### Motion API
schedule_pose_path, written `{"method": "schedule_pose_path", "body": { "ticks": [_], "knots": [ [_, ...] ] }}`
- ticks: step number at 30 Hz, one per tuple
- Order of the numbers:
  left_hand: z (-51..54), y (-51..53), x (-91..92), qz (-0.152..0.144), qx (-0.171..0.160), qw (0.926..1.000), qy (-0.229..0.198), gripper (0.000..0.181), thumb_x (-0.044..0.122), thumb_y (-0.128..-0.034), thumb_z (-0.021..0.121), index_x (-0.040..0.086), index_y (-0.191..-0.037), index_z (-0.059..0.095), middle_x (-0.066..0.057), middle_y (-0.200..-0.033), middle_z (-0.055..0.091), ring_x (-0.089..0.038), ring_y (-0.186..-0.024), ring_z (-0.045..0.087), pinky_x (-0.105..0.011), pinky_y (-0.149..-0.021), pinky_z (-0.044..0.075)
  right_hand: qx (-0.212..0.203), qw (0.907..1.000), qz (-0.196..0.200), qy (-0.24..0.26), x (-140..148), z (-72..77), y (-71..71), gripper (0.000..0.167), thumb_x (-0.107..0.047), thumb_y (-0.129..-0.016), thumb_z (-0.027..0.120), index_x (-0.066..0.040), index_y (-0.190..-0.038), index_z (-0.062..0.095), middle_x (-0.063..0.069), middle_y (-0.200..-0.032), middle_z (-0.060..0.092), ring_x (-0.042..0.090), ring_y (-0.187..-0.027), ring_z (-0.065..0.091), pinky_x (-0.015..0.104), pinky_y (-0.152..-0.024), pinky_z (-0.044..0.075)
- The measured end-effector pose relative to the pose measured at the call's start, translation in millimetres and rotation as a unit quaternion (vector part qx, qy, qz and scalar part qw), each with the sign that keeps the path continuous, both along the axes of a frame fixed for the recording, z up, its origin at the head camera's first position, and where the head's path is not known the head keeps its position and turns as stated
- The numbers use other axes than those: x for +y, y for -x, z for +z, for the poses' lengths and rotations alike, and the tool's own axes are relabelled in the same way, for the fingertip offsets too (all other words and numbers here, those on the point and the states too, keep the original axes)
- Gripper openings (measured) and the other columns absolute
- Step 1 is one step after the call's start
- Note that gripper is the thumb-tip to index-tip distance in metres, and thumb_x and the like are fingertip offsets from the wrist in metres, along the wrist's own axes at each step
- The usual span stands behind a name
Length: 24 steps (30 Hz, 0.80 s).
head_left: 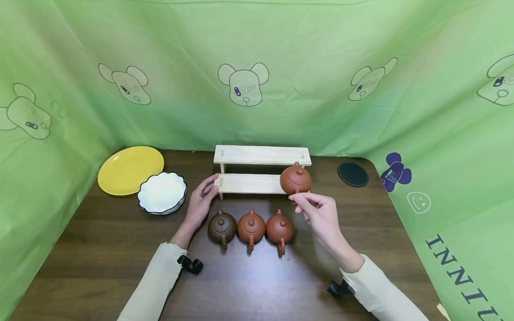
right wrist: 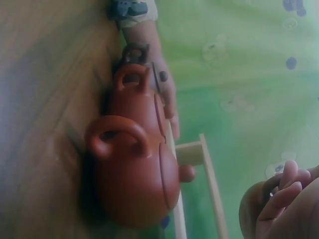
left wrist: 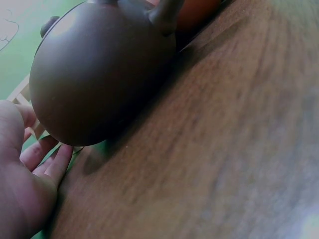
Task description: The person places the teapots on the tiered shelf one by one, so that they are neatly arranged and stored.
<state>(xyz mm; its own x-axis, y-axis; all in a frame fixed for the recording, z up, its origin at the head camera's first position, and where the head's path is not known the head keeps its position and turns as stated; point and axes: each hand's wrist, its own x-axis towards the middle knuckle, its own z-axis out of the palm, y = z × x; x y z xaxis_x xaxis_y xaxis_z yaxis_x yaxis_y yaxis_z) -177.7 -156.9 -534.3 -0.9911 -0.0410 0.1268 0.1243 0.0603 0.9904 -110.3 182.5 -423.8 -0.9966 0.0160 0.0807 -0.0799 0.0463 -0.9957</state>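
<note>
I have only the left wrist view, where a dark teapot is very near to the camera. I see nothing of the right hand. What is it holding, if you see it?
Observer: In the head view, the right hand holds a red teapot.
Operator: Thank you. How many other teapots are there in total?
Observer: Three, in a row on the table: one dark teapot and two red ones.
Operator: And what lies at the far left?
Observer: A yellow plate.

The teapot point(head_left: 217, 227) at near left is dark brown, the other three teapots point(head_left: 251, 228) reddish brown, the shelf point(head_left: 249, 183) pale wood. At far left, the plate point(head_left: 126, 174) is yellow, the bowl point(head_left: 162, 192) white, edged in dark, perhaps navy. The green cloth point(head_left: 180, 40) bears outlined mouse-like heads.
</note>
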Motion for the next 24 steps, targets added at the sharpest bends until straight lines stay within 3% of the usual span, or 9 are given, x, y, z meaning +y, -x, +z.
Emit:
{"method": "schedule_pose_path", "body": {
  "ticks": [6, 13, 24],
  "knots": [
    [2.4, -0.1, 1.3, -0.012, -0.011, 0.9996, -0.024, 0.045, 0.01, -0.1151, 0.062, 0.003, -0.159, 0.059, -0.022, -0.157, 0.062, -0.017, -0.14, 0.063, -0.017, -0.104, 0.057, -0.002, 0.9997, 0.021, 0.008, -10, 3.2, 14.3, 0.022, -0.005, -0.106, 0.075, 0.016, -0.106, 0.078, -0.003, -0.072, 0.072, 0.002, -0.055, 0.048, 0.013, -0.047, 0.033],
    [2.4, 0.5, 1.8, -0.012, -0.015, 0.9996, -0.021, 0.044, 0.01, -0.1153, 0.061, 0.005, -0.159, 0.059, -0.021, -0.156, 0.063, -0.015, -0.138, 0.063, -0.018, -0.105, 0.057, -0.009, 0.9989, 0.043, 0.017, -23, 4.4, 32.0, 0.022, -0.006, -0.106, 0.075, 0.015, -0.108, 0.078, -0.006, -0.069, 0.07, 0.003, -0.055, 0.049, 0.014, -0.048, 0.036],
    [4.3, -0.6, 1.5, -0.01, -0.018, 0.9996, -0.02, 0.045, 0.011, -0.1157, 0.061, 0.006, -0.16, 0.058, -0.02, -0.159, 0.061, -0.029, -0.145, 0.059, -0.017, -0.106, 0.056, -0.027, 0.9955, 0.069, 0.06, -43, 16.9, 52.7, 0.015, -0.013, -0.107, 0.076, -0.002, -0.103, 0.085, -0.004, -0.073, 0.07, 0.003, -0.057, 0.048, 0.015, -0.051, 0.035]
  ]
}}
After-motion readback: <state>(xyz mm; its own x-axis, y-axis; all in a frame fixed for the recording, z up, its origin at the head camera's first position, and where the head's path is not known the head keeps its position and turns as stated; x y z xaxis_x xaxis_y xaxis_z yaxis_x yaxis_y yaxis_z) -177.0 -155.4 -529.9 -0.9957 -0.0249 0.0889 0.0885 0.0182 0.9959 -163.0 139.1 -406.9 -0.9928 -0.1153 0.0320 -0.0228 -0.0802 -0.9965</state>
